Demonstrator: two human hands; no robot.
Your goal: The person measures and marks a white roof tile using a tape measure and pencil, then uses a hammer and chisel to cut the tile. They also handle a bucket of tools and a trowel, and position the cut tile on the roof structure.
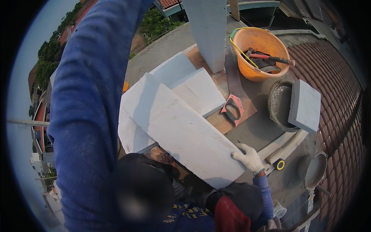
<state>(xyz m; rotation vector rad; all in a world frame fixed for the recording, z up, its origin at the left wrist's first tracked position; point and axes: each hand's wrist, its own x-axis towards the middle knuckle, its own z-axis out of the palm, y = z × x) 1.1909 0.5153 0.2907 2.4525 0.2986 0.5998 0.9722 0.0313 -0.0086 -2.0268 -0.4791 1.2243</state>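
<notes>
A long pale building block (189, 133) lies slantwise across other pale blocks, its near end toward me. My right hand (250, 159), in a white knit glove, grips the block's right edge near that end. The thumb lies on top; the other fingers are partly hidden. My left arm in a blue sleeve (89, 96) stretches up past the top edge, so my left hand is out of view. Under the long block are a flat block (201, 92) and another pale slab (133, 135). A handsaw (233, 110) with a red and black handle rests on a brown board (249, 111).
A tall block (208, 34) stands upright at the far side. An orange bucket (247, 71) contains a red-handled hammer (270, 58). Right of the saw, a small block (305, 106) leans on a mortar tub (272, 104). A tape measure (279, 164) lies nearby; roof tiles (328, 73) slope away rightward.
</notes>
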